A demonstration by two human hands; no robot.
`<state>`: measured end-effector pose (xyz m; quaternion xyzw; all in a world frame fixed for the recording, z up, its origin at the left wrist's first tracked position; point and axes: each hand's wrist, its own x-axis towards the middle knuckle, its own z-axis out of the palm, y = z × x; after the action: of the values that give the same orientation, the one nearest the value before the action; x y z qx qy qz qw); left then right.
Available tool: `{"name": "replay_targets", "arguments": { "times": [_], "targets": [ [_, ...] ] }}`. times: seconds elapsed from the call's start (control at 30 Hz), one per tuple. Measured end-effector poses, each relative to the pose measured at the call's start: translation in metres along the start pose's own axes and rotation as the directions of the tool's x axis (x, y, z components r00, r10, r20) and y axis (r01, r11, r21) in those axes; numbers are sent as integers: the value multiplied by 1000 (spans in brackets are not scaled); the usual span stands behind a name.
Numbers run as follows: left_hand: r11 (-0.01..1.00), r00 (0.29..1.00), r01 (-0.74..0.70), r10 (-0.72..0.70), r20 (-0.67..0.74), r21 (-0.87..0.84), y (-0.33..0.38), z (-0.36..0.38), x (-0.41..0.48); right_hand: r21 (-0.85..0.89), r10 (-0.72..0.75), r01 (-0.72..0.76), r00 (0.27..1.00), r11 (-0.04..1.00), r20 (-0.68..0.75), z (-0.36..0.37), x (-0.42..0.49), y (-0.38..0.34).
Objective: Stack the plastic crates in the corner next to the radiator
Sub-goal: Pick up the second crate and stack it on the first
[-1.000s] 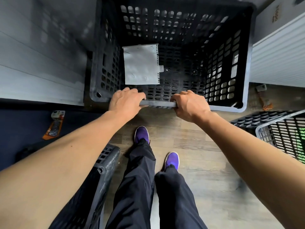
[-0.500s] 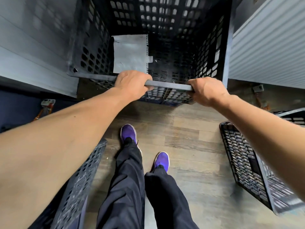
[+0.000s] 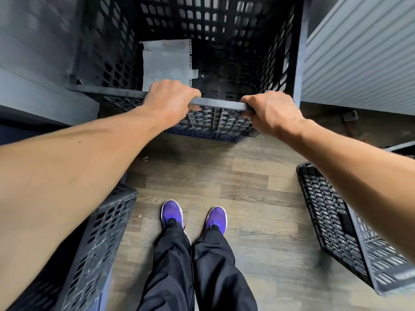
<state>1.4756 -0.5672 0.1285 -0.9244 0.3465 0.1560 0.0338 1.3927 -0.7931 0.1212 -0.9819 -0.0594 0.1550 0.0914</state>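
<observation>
1. Left hand (image 3: pixel 170 102): centre of the frame, a little left. Fingers curled over the near rim (image 3: pixel 220 103) of the black crate (image 3: pixel 224 41), thumb tip showing under the rim. It grips the rim.

2. Right hand (image 3: pixel 271 115): centre right, on the same rim close to its right corner. Fingers wrapped over the edge, gripping. A bare stretch of rim lies between the two hands.

3. Black crate: perforated plastic, open top toward the camera, filling the upper centre of the frame. The near wall shows below the hands. Whether the base rests on the floor or on something else cannot be told. Its right wall is just beside the radiator, its left wall just beside the wall panel.

4. Sheet (image 3: pixel 166 61): pale grey, one edge punched, lying flat on the left part of the crate's bottom. Its lower edge is hidden behind the left hand.

5. Radiator (image 3: pixel 359 59): white, ribbed, upper right.

6. Wall panel (image 3: pixel 33 52): grey, upper left, blurred.

7. Second crate (image 3: pixel 101 232): black, perforated, lower left, partly covered by the left forearm.

8. Third crate (image 3: pixel 336 221): black, lower right, a gridded face turned toward the camera, partly behind the right forearm.

9. Floor (image 3: pixel 247 176): wood-look planks, centre.

10. Shoes (image 3: pixel 171 213): purple pair, bottom centre, side by side and apart, with black trousers (image 3: pixel 175 265) above them.
</observation>
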Motion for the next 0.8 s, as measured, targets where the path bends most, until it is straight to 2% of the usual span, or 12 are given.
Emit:
{"name": "replay_targets", "arguments": {
  "times": [0.23,0.5,0.67,0.8],
  "targets": [
    [999,1000,30,-30,-9,-10,-3,2,8,-21,-11,12,1000,1000,17,-2,9,0],
    [1000,996,27,-27,-87,-7,-6,16,10,-30,7,-7,1000,1000,7,0,4,1],
    [987,982,150,-154,-110,-51,-3,25,9,-58,9,-9,1000,998,-6,5,3,0],
    [979,976,202,-204,-73,-43,1,24,10,-65,12,-13,1000,998,-14,6,4,2]
  ]
}}
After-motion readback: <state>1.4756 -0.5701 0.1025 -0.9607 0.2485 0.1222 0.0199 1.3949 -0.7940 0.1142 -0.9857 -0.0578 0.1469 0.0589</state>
